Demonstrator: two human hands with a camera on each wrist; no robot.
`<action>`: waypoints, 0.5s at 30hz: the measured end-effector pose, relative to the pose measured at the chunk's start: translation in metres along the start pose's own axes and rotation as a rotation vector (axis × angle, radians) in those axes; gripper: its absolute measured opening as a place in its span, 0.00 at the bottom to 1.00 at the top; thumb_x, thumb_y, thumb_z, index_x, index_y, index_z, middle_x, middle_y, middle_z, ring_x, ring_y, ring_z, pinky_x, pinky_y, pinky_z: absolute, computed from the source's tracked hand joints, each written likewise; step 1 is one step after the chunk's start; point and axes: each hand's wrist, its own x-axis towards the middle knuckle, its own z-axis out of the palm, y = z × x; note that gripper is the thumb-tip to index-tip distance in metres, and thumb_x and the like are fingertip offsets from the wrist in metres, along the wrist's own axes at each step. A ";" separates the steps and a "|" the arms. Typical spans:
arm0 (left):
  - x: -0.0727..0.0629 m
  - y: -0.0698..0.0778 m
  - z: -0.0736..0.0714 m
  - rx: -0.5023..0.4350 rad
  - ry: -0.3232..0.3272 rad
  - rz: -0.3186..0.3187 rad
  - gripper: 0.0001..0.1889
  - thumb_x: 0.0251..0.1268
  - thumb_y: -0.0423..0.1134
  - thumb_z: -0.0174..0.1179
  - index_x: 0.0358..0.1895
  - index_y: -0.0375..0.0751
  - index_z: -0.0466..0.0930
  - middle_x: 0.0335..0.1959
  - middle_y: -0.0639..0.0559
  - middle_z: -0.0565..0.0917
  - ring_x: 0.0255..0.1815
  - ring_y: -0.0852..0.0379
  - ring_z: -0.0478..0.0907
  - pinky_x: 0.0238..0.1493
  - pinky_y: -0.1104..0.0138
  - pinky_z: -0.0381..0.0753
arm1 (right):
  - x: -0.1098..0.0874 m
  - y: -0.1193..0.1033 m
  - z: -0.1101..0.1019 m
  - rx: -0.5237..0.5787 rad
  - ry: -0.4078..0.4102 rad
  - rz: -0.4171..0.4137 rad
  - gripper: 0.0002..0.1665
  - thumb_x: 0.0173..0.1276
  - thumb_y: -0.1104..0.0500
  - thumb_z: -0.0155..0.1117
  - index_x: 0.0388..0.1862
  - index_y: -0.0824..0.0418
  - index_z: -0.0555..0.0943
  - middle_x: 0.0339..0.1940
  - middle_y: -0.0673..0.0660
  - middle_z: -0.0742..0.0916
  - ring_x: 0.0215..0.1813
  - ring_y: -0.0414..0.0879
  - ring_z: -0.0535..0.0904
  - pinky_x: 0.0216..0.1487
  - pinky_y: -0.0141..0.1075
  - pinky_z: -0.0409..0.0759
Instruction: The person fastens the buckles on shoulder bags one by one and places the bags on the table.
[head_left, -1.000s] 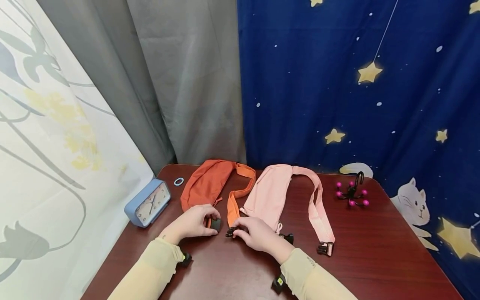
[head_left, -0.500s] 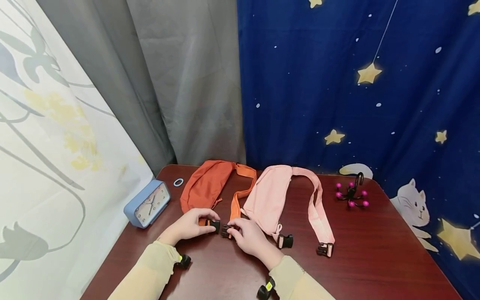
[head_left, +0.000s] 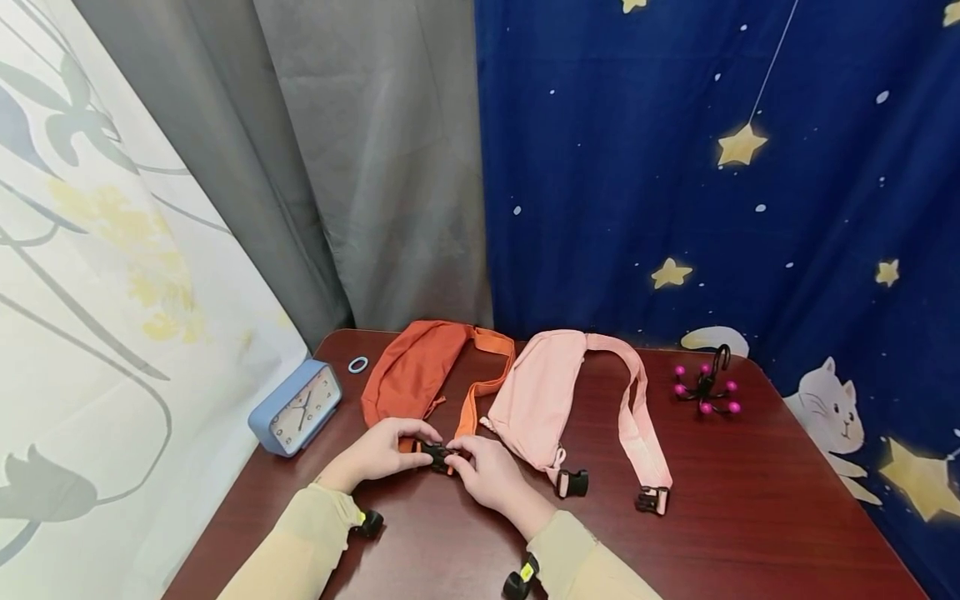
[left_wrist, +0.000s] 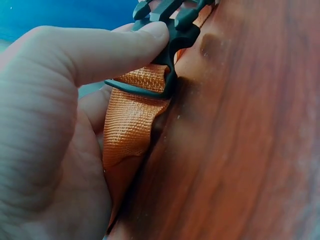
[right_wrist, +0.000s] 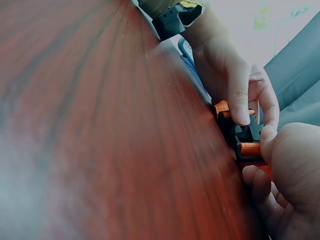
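My L hand pinches the black socket half of the orange bag's buckle, thumb laid on it; my R hand pinches the pronged half btwn thumb & fingers. So the buckle sits right btwn my hands, one at each end, neither nearer. Its long axis runs L–R, hand to hand, both halves abt in line, prongs facing the L. They meet or nearly so; can't tell if they're locked. Orange strap runs from my R fingers up & back to the orange bag, just beyond my L hand. Pink bag lies just R of that, its own buckle apart. Further out: alarm clock & blue ring far L, black hook rack w/ pink balls far R.
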 end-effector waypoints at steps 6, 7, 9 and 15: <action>0.000 0.000 0.000 0.004 0.004 0.007 0.15 0.71 0.45 0.77 0.57 0.63 0.89 0.49 0.65 0.93 0.53 0.67 0.86 0.60 0.68 0.83 | 0.002 -0.002 0.002 0.019 0.018 -0.010 0.11 0.82 0.53 0.68 0.56 0.53 0.90 0.42 0.48 0.91 0.29 0.27 0.74 0.37 0.25 0.75; 0.000 0.000 -0.001 0.005 0.005 0.008 0.15 0.71 0.45 0.77 0.56 0.63 0.89 0.49 0.65 0.93 0.53 0.67 0.86 0.59 0.68 0.83 | 0.002 -0.002 0.003 0.027 0.021 -0.008 0.10 0.83 0.53 0.68 0.56 0.53 0.90 0.41 0.48 0.91 0.29 0.26 0.74 0.37 0.25 0.76; 0.000 0.000 -0.001 0.003 0.005 0.009 0.15 0.71 0.45 0.77 0.56 0.63 0.89 0.49 0.65 0.93 0.53 0.67 0.86 0.59 0.68 0.83 | 0.002 -0.002 0.002 0.043 0.032 0.004 0.09 0.83 0.55 0.67 0.55 0.54 0.90 0.38 0.47 0.90 0.28 0.26 0.76 0.37 0.25 0.77; 0.000 -0.001 0.000 -0.025 0.005 0.005 0.13 0.72 0.45 0.76 0.56 0.61 0.89 0.49 0.63 0.93 0.52 0.65 0.87 0.57 0.70 0.82 | 0.003 -0.002 0.001 0.026 0.089 0.050 0.08 0.83 0.56 0.66 0.53 0.54 0.89 0.33 0.44 0.89 0.27 0.26 0.76 0.35 0.26 0.76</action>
